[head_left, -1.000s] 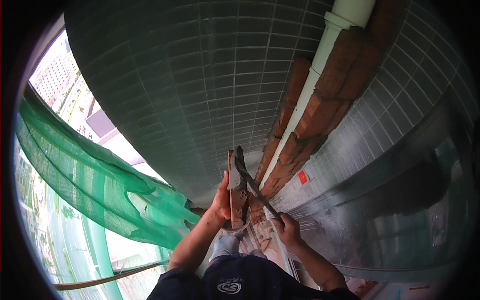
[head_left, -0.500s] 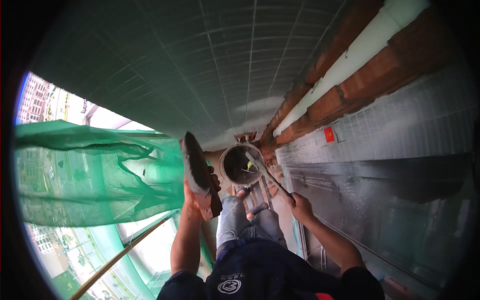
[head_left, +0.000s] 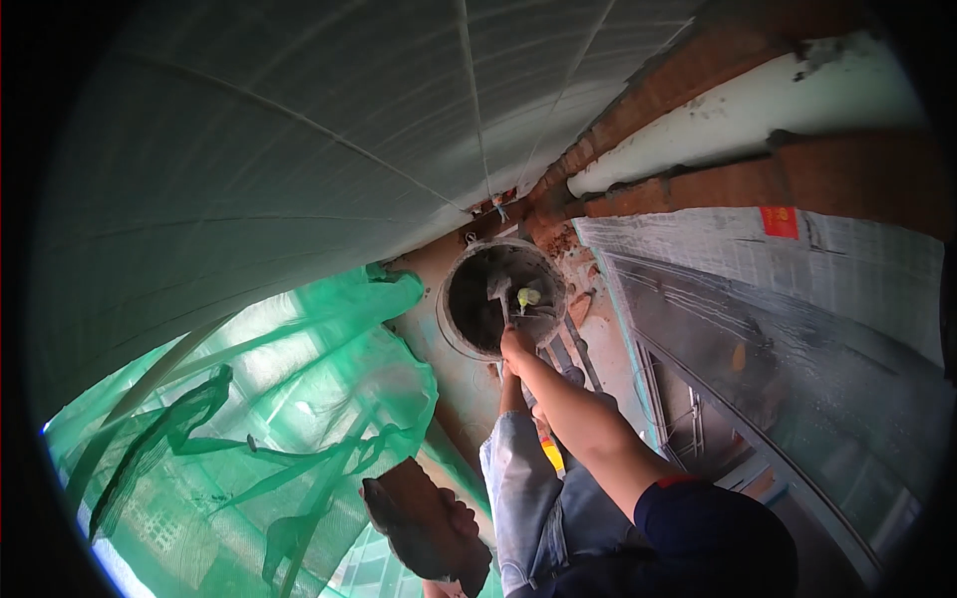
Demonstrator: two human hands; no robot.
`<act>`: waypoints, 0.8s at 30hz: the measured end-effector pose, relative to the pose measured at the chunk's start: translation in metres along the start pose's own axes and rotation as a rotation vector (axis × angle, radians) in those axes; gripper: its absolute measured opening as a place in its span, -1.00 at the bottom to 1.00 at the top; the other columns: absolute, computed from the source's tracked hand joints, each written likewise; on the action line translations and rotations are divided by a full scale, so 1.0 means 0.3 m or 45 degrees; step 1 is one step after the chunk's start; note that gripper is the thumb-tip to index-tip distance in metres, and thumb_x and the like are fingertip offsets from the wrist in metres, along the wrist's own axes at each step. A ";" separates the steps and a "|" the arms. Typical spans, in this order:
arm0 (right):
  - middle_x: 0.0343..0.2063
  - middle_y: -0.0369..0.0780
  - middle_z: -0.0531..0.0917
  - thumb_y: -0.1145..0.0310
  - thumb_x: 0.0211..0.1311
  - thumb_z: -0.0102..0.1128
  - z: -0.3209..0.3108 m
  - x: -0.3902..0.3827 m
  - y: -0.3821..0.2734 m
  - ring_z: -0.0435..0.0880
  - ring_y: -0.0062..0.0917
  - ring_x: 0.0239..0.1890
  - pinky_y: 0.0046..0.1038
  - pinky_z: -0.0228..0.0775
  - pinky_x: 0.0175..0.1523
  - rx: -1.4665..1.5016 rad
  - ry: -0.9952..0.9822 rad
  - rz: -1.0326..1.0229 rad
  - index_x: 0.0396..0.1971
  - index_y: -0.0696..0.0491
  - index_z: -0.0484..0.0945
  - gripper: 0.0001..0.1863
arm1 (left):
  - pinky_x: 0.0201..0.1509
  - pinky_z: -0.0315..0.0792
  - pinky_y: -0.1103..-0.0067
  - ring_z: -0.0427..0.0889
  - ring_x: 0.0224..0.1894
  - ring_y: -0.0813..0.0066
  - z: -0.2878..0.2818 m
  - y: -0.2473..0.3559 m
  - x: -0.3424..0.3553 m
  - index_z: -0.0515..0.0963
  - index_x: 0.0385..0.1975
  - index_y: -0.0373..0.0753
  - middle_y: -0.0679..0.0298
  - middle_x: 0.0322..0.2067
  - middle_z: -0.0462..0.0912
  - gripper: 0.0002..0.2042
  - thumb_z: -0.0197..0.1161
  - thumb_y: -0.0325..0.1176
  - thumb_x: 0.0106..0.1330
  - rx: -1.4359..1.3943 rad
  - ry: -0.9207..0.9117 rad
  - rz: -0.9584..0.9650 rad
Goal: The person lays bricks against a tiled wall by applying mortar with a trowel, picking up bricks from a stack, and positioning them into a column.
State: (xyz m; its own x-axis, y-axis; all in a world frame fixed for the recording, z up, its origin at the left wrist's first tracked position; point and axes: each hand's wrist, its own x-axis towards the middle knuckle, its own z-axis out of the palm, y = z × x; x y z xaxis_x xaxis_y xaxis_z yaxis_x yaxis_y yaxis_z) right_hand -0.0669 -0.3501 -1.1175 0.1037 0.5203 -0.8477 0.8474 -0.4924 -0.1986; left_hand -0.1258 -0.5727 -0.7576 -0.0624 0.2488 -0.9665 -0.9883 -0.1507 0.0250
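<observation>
A red-brown brick (head_left: 409,498) smeared with dark mortar is low in the view, gripped by my left hand (head_left: 464,523), whose fingers curl round its right side. My right hand (head_left: 518,344) grips the handle of a mason's trowel (head_left: 500,291), with its grey blade down inside a round bucket (head_left: 449,309) of dark mortar. A small pale yellow object (head_left: 528,299) lies beside the blade in the bucket.
Green netting (head_left: 299,349) hangs on the left over a bright drop outside. A tiled wall (head_left: 299,159) rises ahead. At the right are a white pipe (head_left: 698,120), brickwork (head_left: 847,179) and a dark sheeted panel (head_left: 788,399). My legs (head_left: 518,478) are below the bucket.
My view has tilted down toward the bucket. The brick in my left hand has dropped low. My right hand has moved forward with the trowel, into the bucket.
</observation>
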 end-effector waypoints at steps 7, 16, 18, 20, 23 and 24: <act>-0.39 0.14 0.64 -0.07 0.34 -0.25 0.014 0.040 -0.014 0.63 0.03 -0.24 -0.09 0.47 -0.11 0.121 0.014 -0.083 -0.42 0.28 0.59 -0.34 | -0.52 0.23 0.60 0.36 -0.57 0.47 0.028 -0.014 0.052 0.41 -0.42 -0.20 0.29 -0.66 0.34 -0.44 -0.01 0.30 0.12 0.256 0.150 -0.081; -0.66 -0.19 0.58 -0.18 0.32 -0.15 -0.302 -0.256 0.171 0.55 -0.38 -0.62 -0.35 0.36 -0.47 0.302 -0.383 -0.435 -0.56 0.10 0.54 -0.38 | -0.58 0.19 0.51 0.28 -0.65 0.44 0.192 -0.102 -0.012 0.37 -0.39 -0.12 0.32 -0.67 0.29 -0.49 0.06 0.29 0.12 0.143 0.157 0.142; -0.77 -0.36 0.37 -0.12 0.35 -0.08 -0.414 -0.366 0.220 0.26 -0.67 -0.80 -0.56 0.05 -0.71 0.692 -0.647 -0.478 -0.54 0.03 0.45 -0.49 | -0.54 0.23 0.47 0.32 -0.61 0.38 0.195 -0.077 -0.013 0.39 -0.32 -0.15 0.26 -0.60 0.35 -0.46 0.07 0.28 0.12 0.259 0.008 0.193; -0.77 -0.44 0.28 -0.03 0.41 -0.11 -0.585 -0.508 0.250 0.20 -0.76 -0.79 -0.65 -0.01 -0.69 0.697 -0.749 -0.665 -0.53 0.00 0.41 -0.56 | -0.36 0.38 0.35 0.46 -0.45 0.18 0.119 -0.042 0.017 0.43 -0.20 -0.25 0.11 -0.45 0.47 -0.45 0.04 0.20 0.18 0.106 -0.401 0.140; -0.72 -0.41 0.34 0.09 0.42 -0.06 -0.959 -0.871 0.214 0.23 -0.77 -0.74 -0.67 0.02 -0.65 0.617 -0.761 -0.854 -0.44 0.09 0.45 -0.63 | -0.26 0.48 0.26 0.57 -0.35 0.10 0.243 -0.017 -0.082 0.48 -0.18 -0.28 0.11 -0.31 0.58 -0.32 -0.10 0.34 0.26 -0.231 -0.646 0.003; -0.70 -0.40 0.35 0.13 0.42 -0.05 -1.068 -0.960 0.235 0.24 -0.78 -0.72 -0.69 0.04 -0.63 0.534 -0.716 -0.910 -0.40 0.12 0.47 -0.65 | -0.30 0.49 0.26 0.58 -0.38 0.14 0.330 -0.018 -0.152 0.51 -0.21 -0.26 0.17 -0.35 0.59 -0.27 -0.13 0.42 0.20 -0.162 -0.756 0.008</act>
State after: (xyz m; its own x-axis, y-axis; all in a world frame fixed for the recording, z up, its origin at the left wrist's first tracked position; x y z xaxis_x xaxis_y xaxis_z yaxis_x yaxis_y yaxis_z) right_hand 0.1299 -0.3110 -0.7298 -0.7113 0.4381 -0.5497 0.3513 -0.4558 -0.8178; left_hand -0.1315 -0.4884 -0.6885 -0.1713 0.7332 -0.6581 -0.9656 -0.2577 -0.0358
